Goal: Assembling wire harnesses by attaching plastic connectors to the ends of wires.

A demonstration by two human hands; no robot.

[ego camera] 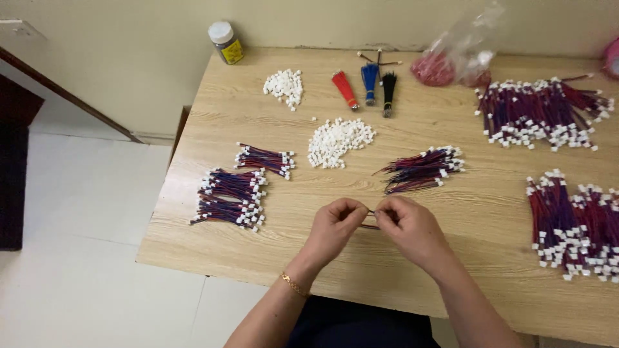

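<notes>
On our wooden desk [451, 212], a clear plastic bag [461, 48] of red pieces sits at the far edge, and a small white-capped jar [225, 42] with a yellow label stands far left. Our left hand [335, 229] and right hand [412, 229] meet, each pinching a thin wire [370, 219] stretched between their fingertips.

A pale table top of wood-look laminate [271, 258], with a printed grain and a smooth, matt finish, is seen. The thin red and blue wires [371, 219] pinched between the left hand [335, 225] and the right hand [409, 227] are coated in smooth plastic. The small white connector housings [338, 140] are made of matt plastic. A clear, glossy plastic bag [464, 45] is crinkled. A thin bracelet of shiny gold-coloured metal [294, 284] is worn.
</notes>
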